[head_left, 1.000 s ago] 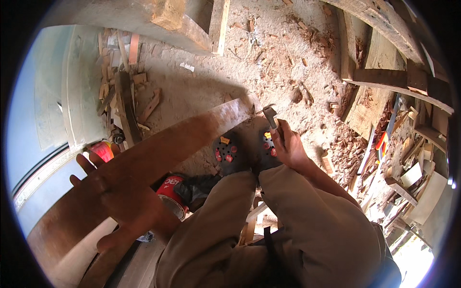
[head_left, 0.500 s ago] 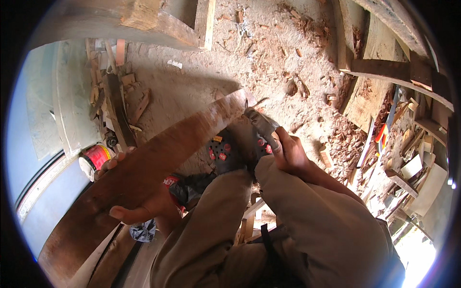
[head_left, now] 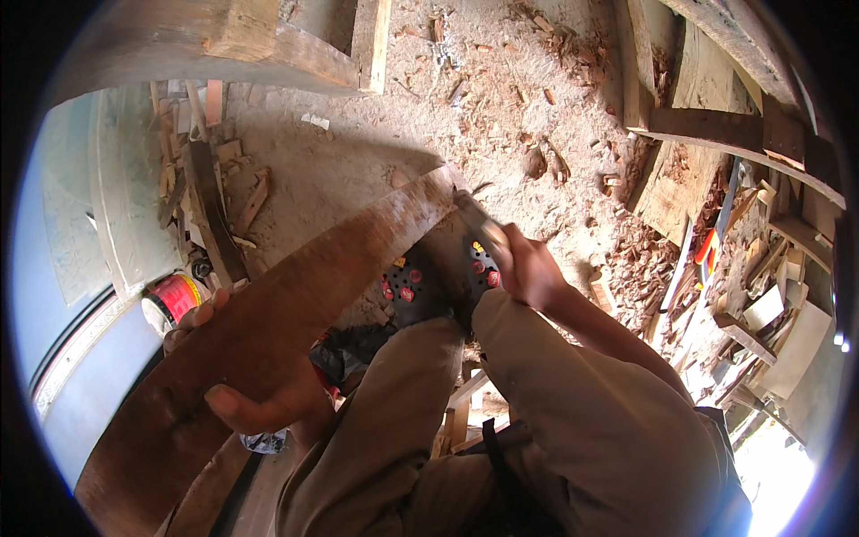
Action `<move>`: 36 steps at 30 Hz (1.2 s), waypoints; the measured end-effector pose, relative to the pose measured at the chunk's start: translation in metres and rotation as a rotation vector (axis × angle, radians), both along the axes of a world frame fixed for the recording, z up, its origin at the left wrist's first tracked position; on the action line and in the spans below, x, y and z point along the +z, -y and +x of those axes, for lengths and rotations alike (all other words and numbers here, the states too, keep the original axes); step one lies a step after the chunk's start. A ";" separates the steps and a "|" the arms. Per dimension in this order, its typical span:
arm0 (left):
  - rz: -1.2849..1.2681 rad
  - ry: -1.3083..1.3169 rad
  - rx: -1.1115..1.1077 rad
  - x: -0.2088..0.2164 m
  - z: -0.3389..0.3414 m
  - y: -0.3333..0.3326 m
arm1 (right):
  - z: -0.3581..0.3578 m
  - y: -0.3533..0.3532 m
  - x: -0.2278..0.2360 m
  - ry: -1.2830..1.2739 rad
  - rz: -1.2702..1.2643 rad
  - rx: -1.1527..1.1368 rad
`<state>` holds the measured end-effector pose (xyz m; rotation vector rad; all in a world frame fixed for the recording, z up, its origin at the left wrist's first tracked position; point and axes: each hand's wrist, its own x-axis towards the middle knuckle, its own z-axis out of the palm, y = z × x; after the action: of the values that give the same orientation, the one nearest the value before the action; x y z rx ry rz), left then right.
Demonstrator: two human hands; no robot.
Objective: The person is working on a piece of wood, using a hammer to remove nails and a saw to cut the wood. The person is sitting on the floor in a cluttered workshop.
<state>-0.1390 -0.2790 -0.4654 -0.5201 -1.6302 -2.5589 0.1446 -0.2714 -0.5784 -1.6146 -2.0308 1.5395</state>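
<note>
A long reddish-brown wooden board (head_left: 268, 313) lies slantwise in front of me, its paler, narrow end pointing away to the right. My left hand (head_left: 277, 403) grips it from beneath; the thumb lies over the near edge and fingertips show at the far edge. Blurred by motion, my right hand (head_left: 534, 273) is closed round a grey metal tool (head_left: 479, 222) that looks like a hammer. The tool's head is at the board's far end; whether it touches the wood I cannot tell.
My dark clogs (head_left: 416, 291) stand on the dusty floor below the board. A red-and-white tub (head_left: 170, 300) is at the left beside scrap wood (head_left: 210, 206). Wooden frames (head_left: 698, 125) and piled offcuts (head_left: 769, 309) take up the right side. A thick timber (head_left: 295, 58) crosses the upper left.
My right hand and the tool have moved slightly up and left, and the tool has turned at the board's end. My left hand keeps its hold; the view has shifted a little.
</note>
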 end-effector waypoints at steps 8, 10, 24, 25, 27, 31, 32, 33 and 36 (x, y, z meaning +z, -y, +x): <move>0.257 0.091 0.060 -0.004 -0.014 0.015 | 0.004 0.008 -0.009 -0.068 0.130 -0.010; 0.286 -0.031 0.031 -0.006 -0.013 0.013 | 0.005 0.005 -0.014 0.166 -0.056 0.040; -0.265 0.174 -0.378 0.017 -0.010 0.048 | 0.000 0.002 -0.011 0.032 0.043 -0.038; -0.259 0.065 -0.416 0.014 -0.007 0.050 | 0.002 0.002 -0.005 -0.009 0.074 -0.062; -0.227 -0.115 -0.449 0.010 -0.003 0.050 | 0.011 0.005 0.013 -0.111 -0.026 -0.098; -0.192 -0.274 -0.473 0.006 0.003 0.046 | 0.019 0.006 0.025 -0.262 -0.047 -0.114; -0.191 -0.284 -0.478 0.006 0.004 0.045 | 0.018 0.005 0.021 -0.205 -0.100 -0.097; -0.192 -0.290 -0.467 0.007 0.004 0.044 | 0.015 0.002 0.015 -0.191 -0.106 -0.076; -0.197 -0.307 -0.454 0.011 0.002 0.043 | 0.006 -0.005 -0.006 -0.029 -0.257 -0.030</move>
<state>-0.1370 -0.3215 -0.4545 -1.3652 -1.8205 -2.4252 0.1504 -0.2667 -0.5841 -1.6866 -1.8471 1.8659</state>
